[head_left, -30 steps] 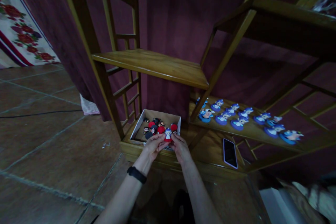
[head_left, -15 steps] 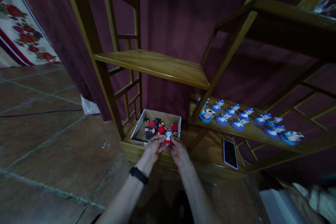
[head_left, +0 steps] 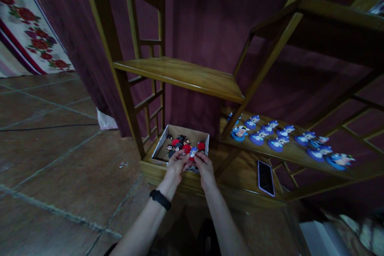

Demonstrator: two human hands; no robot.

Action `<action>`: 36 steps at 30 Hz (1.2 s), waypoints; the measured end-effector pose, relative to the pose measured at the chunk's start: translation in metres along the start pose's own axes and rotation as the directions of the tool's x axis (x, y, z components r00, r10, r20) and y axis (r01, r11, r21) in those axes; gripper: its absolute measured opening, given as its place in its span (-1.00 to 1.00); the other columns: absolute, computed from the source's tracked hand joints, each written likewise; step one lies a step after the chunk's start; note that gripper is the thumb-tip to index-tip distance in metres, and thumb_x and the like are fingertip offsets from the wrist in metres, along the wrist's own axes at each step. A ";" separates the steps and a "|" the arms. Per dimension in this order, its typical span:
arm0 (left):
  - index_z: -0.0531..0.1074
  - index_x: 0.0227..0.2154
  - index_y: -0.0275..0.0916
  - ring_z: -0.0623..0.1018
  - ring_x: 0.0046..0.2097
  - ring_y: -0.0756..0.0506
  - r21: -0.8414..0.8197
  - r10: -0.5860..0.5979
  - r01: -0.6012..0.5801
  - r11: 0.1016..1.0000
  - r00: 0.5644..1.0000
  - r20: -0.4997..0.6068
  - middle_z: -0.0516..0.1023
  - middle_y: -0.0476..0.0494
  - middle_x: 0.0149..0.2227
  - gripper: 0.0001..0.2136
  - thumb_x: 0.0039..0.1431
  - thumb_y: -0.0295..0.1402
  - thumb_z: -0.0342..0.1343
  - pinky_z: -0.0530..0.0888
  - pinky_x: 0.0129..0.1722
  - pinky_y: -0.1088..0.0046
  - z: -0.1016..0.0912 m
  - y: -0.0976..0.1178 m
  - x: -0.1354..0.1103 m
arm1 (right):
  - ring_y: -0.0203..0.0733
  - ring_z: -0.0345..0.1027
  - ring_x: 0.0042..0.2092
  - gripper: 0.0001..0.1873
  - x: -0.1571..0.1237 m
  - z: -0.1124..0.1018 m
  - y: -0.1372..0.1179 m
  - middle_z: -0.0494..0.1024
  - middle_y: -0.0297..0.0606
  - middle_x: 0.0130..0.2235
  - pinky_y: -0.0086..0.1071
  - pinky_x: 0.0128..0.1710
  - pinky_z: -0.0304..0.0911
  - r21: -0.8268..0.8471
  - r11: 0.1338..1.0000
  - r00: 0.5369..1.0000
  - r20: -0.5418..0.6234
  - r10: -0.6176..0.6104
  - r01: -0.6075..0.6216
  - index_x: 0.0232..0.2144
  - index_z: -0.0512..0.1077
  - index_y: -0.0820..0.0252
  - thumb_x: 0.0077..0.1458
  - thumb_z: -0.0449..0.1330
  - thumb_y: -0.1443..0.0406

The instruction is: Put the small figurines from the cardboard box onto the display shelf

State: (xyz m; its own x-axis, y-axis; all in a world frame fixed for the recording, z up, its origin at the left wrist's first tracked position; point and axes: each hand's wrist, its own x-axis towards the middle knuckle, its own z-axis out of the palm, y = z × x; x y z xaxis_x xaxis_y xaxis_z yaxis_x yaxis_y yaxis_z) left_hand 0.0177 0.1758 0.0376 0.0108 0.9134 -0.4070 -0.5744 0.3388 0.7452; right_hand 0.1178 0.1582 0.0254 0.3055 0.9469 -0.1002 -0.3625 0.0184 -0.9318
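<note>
My left hand [head_left: 176,165] and my right hand [head_left: 205,167] meet at the near edge of a white cardboard box [head_left: 161,146] on the bottom shelf. Both pinch a small figure [head_left: 193,153] with a blue head and red body. Several more red and dark figures [head_left: 181,146] lie inside the box. A black band [head_left: 160,199] sits on my left wrist.
A wooden shelf unit [head_left: 186,75] stands against a dark red curtain. Several blue figures [head_left: 279,141] line a low shelf on the right. A phone [head_left: 265,178] lies on the bottom board. Tiled floor spreads to the left, crossed by a black cable [head_left: 45,127].
The view has shifted slightly right. My hands stay together at the box edge, and the small figure has sunk a little lower between my fingers.
</note>
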 end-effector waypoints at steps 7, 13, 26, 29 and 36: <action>0.39 -0.38 -0.33 0.55 -0.44 -0.03 -0.037 -0.008 0.010 0.999 0.999 0.053 0.54 -0.10 -0.49 -0.76 -0.17 -0.61 0.24 0.52 -0.37 0.44 -0.002 -0.003 0.003 | -0.19 0.41 -0.27 -0.70 0.003 -0.004 0.008 0.57 -0.28 -0.30 -0.32 -0.20 0.29 0.007 1.000 0.999 0.030 -0.023 0.023 -0.32 0.50 0.21 -0.21 0.23 0.26; 0.42 -0.36 -0.32 0.52 -0.52 0.02 0.019 0.002 -0.002 1.000 1.000 0.023 0.53 -0.08 -0.50 -0.79 -0.13 -0.57 0.23 0.51 -0.46 0.51 -0.003 0.000 0.004 | -0.16 0.41 -0.22 -0.71 0.007 -0.005 0.020 0.56 -0.25 -0.23 -0.29 -0.19 0.31 -0.178 0.976 0.992 0.021 -0.121 0.122 -0.30 0.50 0.18 -0.14 0.15 0.26; 0.39 -0.47 -0.33 0.50 -0.53 0.04 -0.029 0.106 -0.105 0.994 0.994 0.030 0.50 -0.04 -0.53 -0.90 -0.11 -0.53 0.18 0.50 -0.47 0.54 -0.001 0.002 0.002 | -0.20 0.36 -0.13 -0.70 0.003 -0.001 0.015 0.51 -0.27 -0.16 -0.32 -0.05 0.22 -0.382 0.894 0.972 0.052 -0.231 0.233 -0.23 0.45 0.15 -0.08 0.10 0.29; 0.39 -0.48 -0.33 0.48 -0.55 0.04 0.009 0.175 -0.175 0.984 0.984 0.031 0.47 -0.01 -0.56 -0.85 -0.17 -0.46 0.23 0.49 -0.49 0.52 -0.001 -0.001 0.004 | -0.21 0.36 -0.15 -0.71 0.004 -0.001 0.017 0.52 -0.28 -0.20 -0.32 -0.06 0.21 -0.389 0.889 0.968 0.030 -0.251 0.242 -0.25 0.46 0.15 -0.09 0.11 0.30; 0.38 -0.46 -0.31 0.51 -0.49 0.01 0.016 0.190 -0.194 0.981 0.971 0.142 0.48 -0.02 -0.54 -0.76 -0.26 -0.44 0.28 0.47 -0.37 0.45 -0.004 -0.003 -0.009 | -0.18 0.36 -0.20 -0.74 -0.005 -0.001 0.017 0.53 -0.32 -0.26 -0.31 -0.13 0.26 -0.276 0.937 0.973 -0.017 -0.229 0.215 -0.31 0.46 0.11 -0.14 0.13 0.32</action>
State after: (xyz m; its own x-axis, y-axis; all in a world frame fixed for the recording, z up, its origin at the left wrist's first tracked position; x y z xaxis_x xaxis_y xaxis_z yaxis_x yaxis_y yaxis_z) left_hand 0.0164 0.1653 0.0368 0.0174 0.9837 -0.1788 -0.5520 0.1586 0.8186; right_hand 0.1105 0.1538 0.0095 0.3950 0.9121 0.1098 -0.0310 0.1327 -0.9907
